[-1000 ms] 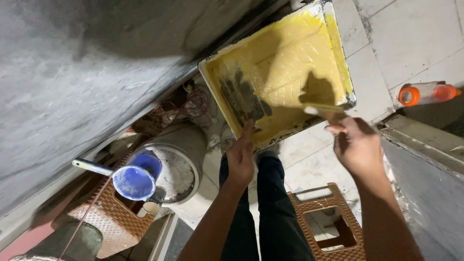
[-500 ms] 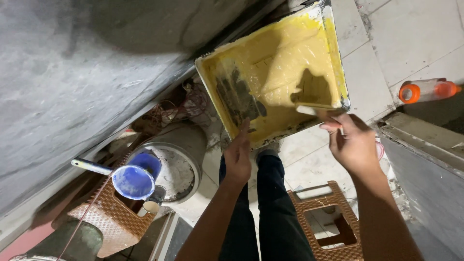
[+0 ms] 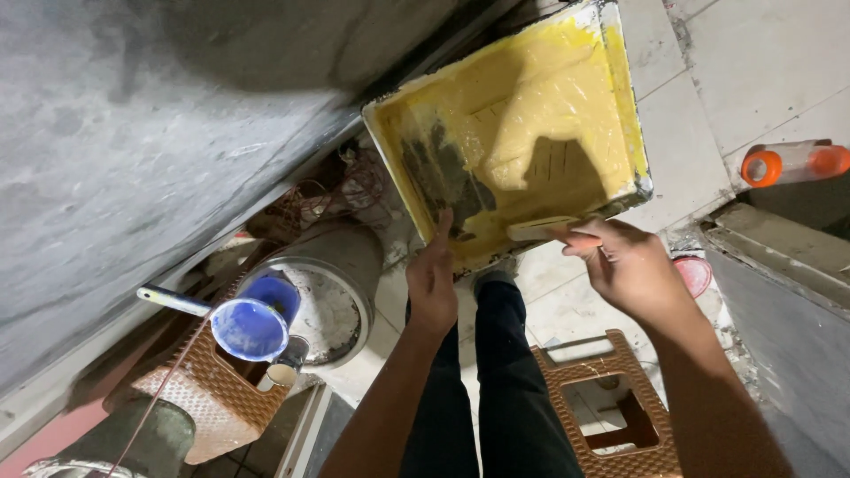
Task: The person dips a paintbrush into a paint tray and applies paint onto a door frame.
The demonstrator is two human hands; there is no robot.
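Both hands hold up a paint tray (image 3: pixel 567 53) coated in yellow paint: the left hand (image 3: pixel 431 279) grips its near edge, fingers closed under it, thumb on top; the right hand (image 3: pixel 630 265) pinches the near right rim

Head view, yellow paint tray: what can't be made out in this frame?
- Tool at the right hand: only a pale handle stub shows; the fingers cover the rest.
- Paint tray: its far corner is cut by the top edge, and how the left hand grips beneath is hidden by the tray.
- Orange-capped bottle: cut off by the right edge.
- Blue dipper: contents too dark to tell.
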